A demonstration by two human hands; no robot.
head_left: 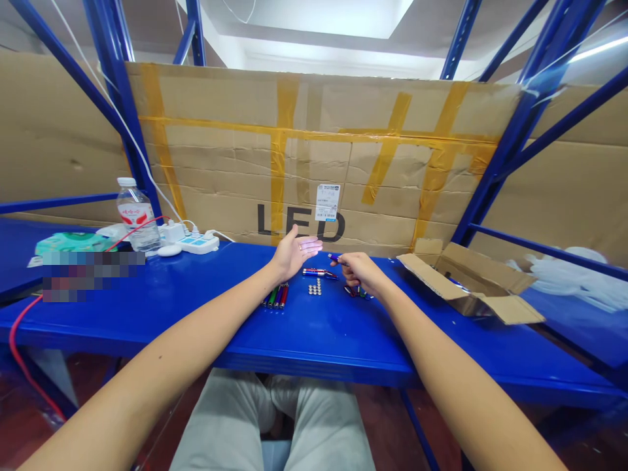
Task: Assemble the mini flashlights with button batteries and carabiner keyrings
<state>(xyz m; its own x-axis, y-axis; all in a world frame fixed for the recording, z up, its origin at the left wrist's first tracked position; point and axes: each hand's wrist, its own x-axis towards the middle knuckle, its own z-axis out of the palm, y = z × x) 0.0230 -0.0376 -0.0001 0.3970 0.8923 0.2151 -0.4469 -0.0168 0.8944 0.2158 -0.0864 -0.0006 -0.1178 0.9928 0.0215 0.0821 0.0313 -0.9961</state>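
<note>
My left hand (293, 254) is raised over the table with its palm turned to the right and its fingers stretched out, holding nothing. A pale violet glow lies on its fingers. My right hand (362, 269) pinches a small blue penlight (334, 259) whose silver tip points at the left palm, a short gap apart. Between the hands lies a red and blue penlight (316, 272). Just below it sit several silver button cells (314, 288) in short rows. Several coloured metal tubes (276, 296) lie side by side under my left wrist. Small coloured pieces (356, 292), partly hidden, lie beneath my right hand.
An open cardboard box (471, 281) stands at the right on the blue table (314, 340). At the left are a water bottle (137, 216), a power strip (197, 243) and a teal pack (69, 245). A large cardboard sheet (220, 170) closes off the back.
</note>
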